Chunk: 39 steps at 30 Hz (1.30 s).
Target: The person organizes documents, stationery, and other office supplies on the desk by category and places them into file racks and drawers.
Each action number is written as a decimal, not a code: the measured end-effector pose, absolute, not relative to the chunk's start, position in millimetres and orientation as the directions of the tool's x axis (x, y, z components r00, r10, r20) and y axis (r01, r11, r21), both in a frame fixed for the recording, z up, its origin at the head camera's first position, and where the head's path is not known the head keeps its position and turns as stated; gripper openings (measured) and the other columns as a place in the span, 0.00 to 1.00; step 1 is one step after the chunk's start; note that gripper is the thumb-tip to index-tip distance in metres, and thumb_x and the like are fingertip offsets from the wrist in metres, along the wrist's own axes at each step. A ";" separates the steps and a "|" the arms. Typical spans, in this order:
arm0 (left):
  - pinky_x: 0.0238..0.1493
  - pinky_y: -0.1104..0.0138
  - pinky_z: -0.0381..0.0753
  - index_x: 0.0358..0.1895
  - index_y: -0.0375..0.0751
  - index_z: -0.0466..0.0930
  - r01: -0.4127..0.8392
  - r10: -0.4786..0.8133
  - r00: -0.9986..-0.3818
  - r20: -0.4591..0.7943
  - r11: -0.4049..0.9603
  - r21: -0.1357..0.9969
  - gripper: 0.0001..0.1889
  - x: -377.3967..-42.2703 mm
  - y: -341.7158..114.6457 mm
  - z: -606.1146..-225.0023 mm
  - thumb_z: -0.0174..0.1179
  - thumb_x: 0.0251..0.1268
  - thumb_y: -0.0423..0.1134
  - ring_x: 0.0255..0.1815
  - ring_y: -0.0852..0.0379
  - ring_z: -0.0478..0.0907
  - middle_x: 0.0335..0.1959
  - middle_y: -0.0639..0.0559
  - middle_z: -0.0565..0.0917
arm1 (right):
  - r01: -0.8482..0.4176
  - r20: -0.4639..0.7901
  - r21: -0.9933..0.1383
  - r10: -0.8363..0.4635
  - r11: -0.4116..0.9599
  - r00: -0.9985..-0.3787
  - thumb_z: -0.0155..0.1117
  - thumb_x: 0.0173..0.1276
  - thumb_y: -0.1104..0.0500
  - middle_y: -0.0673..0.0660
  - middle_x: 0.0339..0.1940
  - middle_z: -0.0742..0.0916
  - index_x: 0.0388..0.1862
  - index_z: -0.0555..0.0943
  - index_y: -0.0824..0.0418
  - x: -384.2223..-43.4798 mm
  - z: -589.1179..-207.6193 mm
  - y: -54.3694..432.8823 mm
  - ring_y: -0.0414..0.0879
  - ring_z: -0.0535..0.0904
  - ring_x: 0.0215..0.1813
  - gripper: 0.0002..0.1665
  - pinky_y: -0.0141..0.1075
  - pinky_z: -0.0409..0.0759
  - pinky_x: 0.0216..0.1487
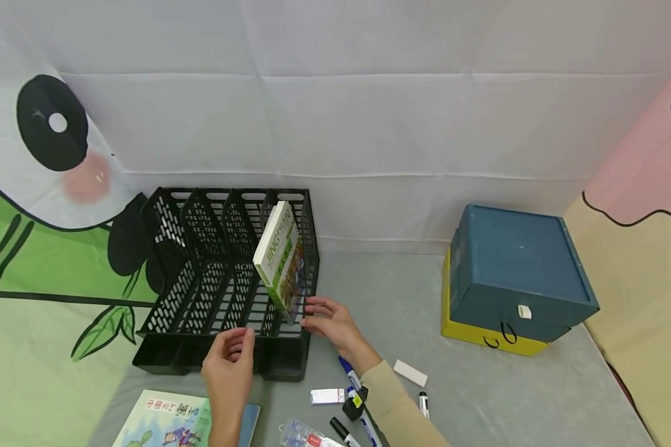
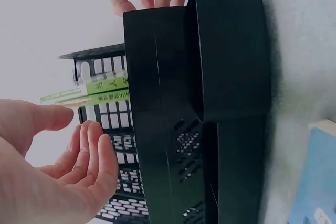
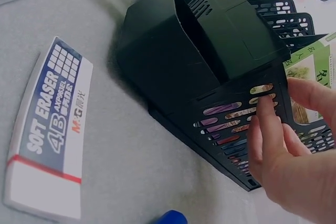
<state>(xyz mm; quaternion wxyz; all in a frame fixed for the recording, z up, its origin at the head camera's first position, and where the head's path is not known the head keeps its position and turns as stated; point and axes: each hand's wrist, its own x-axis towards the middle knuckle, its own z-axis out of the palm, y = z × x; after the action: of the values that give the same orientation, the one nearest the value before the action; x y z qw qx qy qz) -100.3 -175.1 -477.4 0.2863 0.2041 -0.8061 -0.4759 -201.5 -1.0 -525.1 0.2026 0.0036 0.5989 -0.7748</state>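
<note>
Green-and-white books (image 1: 279,261) stand leaning in the rightmost compartment of a black slotted file rack (image 1: 223,320). My right hand (image 1: 341,332) is at the rack's right side wall. In the right wrist view, its fingertips (image 3: 266,109) touch the slotted outer face, with the thumb at the wall's front edge, near the books. My left hand (image 1: 232,366) is in front of the rack, its fingers loosely bent and holding nothing. In the left wrist view, its thumb (image 2: 55,116) is close to the books' spines (image 2: 107,98); contact cannot be told.
A picture book (image 1: 162,416) lies at the front left, partly behind my left arm. Near my right forearm are a boxed eraser (image 1: 327,397), markers (image 1: 343,431), a white block (image 1: 410,374) and a clear case (image 1: 299,433). Blue and yellow drawer boxes (image 1: 525,267) stand at right.
</note>
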 end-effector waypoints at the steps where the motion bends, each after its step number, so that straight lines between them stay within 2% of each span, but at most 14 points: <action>1: 0.34 0.83 0.74 0.44 0.34 0.86 -0.074 -0.614 -0.749 0.248 0.450 0.890 0.12 -97.9 -175.9 -477.1 0.66 0.72 0.42 0.30 0.69 0.77 0.36 0.42 0.87 | 0.317 -0.247 -0.928 -0.311 -0.198 -0.918 0.73 0.64 0.69 0.60 0.57 0.86 0.66 0.79 0.64 -201.3 -525.3 -1.1 0.45 0.88 0.45 0.30 0.39 0.86 0.50; 8: 0.34 0.84 0.73 0.48 0.35 0.86 -0.191 -0.696 -0.705 0.139 0.375 0.907 0.18 -85.3 -181.6 -476.4 0.63 0.74 0.49 0.31 0.70 0.76 0.40 0.42 0.86 | 0.314 -0.240 -0.928 -0.322 -0.201 -0.916 0.73 0.64 0.69 0.60 0.58 0.85 0.65 0.79 0.64 -199.6 -525.4 -3.0 0.45 0.88 0.45 0.30 0.39 0.86 0.50; 18: 0.29 0.84 0.75 0.52 0.31 0.85 -0.269 -0.759 -0.646 0.079 0.324 0.907 0.21 -70.8 -195.3 -481.4 0.61 0.76 0.49 0.26 0.78 0.76 0.44 0.35 0.87 | 0.309 -0.239 -0.934 -0.328 -0.179 -0.914 0.73 0.64 0.68 0.62 0.60 0.84 0.65 0.79 0.63 -198.4 -526.5 -3.4 0.45 0.88 0.46 0.29 0.39 0.86 0.49; 26: 0.26 0.83 0.76 0.55 0.29 0.83 -0.331 -0.787 -0.617 0.013 0.274 0.903 0.24 -56.2 -208.3 -492.4 0.57 0.77 0.51 0.24 0.79 0.75 0.44 0.32 0.87 | 0.297 -0.217 -0.934 -0.345 -0.200 -0.913 0.71 0.65 0.68 0.65 0.61 0.83 0.66 0.78 0.65 -197.5 -527.0 -1.5 0.46 0.87 0.48 0.29 0.39 0.86 0.52; 35: 0.21 0.80 0.77 0.55 0.23 0.81 -0.355 -0.835 -0.549 -0.037 0.193 0.915 0.20 -44.0 -219.7 -506.7 0.59 0.77 0.42 0.19 0.80 0.74 0.41 0.28 0.86 | 0.307 -0.225 -0.930 -0.350 -0.200 -0.909 0.71 0.66 0.68 0.65 0.62 0.82 0.66 0.78 0.65 -198.5 -526.7 -1.0 0.46 0.87 0.48 0.29 0.39 0.85 0.52; 39: 0.19 0.82 0.73 0.59 0.21 0.78 -0.364 -0.869 -0.488 -0.084 0.115 0.924 0.22 -39.4 -225.3 -515.7 0.58 0.78 0.41 0.18 0.82 0.70 0.43 0.26 0.83 | 0.312 -0.232 -0.929 -0.341 -0.200 -0.911 0.72 0.65 0.68 0.65 0.61 0.83 0.65 0.78 0.65 -199.1 -527.4 -1.4 0.47 0.87 0.48 0.29 0.39 0.85 0.52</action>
<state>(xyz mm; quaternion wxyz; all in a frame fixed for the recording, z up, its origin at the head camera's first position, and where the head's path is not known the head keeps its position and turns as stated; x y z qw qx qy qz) -39.4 -225.3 -515.7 0.2523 0.4386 -0.7029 -0.4999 -199.1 -1.4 -527.4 0.2108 -0.0124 0.5963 -0.7745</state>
